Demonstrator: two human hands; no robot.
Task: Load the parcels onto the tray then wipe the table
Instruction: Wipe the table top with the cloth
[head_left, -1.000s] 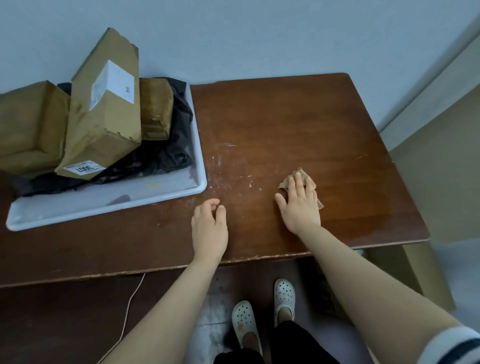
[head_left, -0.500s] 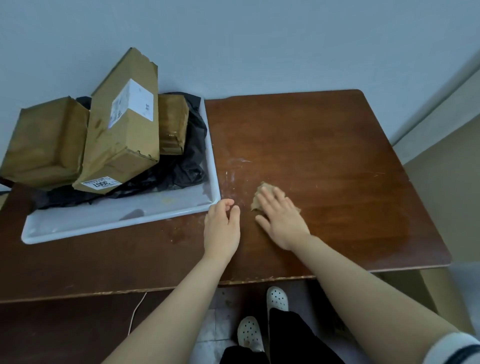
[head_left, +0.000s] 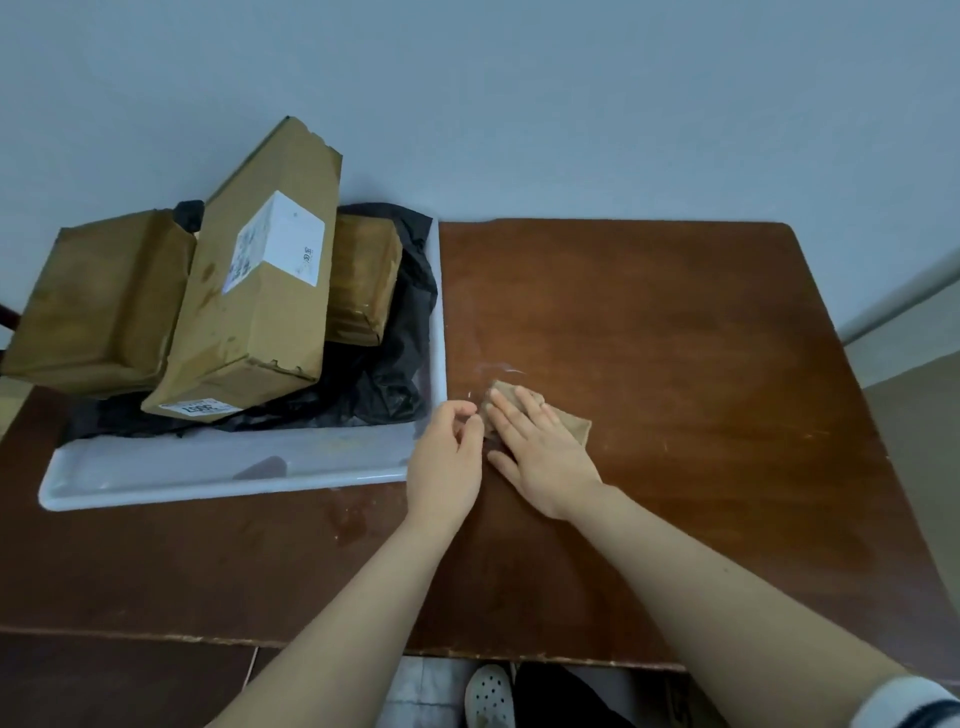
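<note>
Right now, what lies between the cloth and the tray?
In the head view, the left hand, fingers loosely curled, holding nothing, sits between the cloth under the right hand and the tray; beyond it, a bare strip of table.

Brown parcels atop white tray, tan cloth flat on wooden table

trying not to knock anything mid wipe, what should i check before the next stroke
1. Table free of parcels: ok, they are stacked on the tray.
2. Cloth under the right hand: ok, flat fingers press it.
3. Left hand out of the wipe path: not ok, it rests right beside the cloth.
4. White marks gone: not ok, they show just beyond the cloth.
5. Long box steady: cannot tell, it leans tilted on the others.
</note>
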